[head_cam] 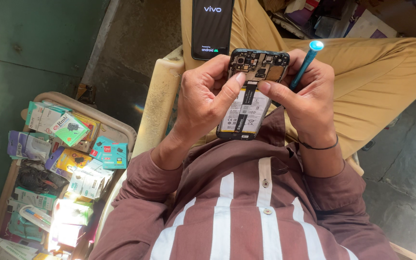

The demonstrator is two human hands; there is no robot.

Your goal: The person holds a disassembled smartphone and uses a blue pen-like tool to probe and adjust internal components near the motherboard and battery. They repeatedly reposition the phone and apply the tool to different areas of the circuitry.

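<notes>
An opened phone (249, 103) with its back cover off shows a white battery and a circuit board at its top. My left hand (203, 96) grips its left side, thumb pressing on the middle near a black strip. My right hand (304, 96) holds the phone's right side, its thumb also on the middle, and keeps a blue screwdriver (305, 65) tucked between the fingers, pointing up. A second phone (212, 28) with a lit dark screen lies on my left thigh, just above the hands.
A chair at the left holds a tray (104, 120) full of several small boxed and bagged phone accessories. More packets and papers (333, 17) lie at the top right. Grey concrete floor (400, 159) shows at the right. I sit on a cream plastic chair (157, 96).
</notes>
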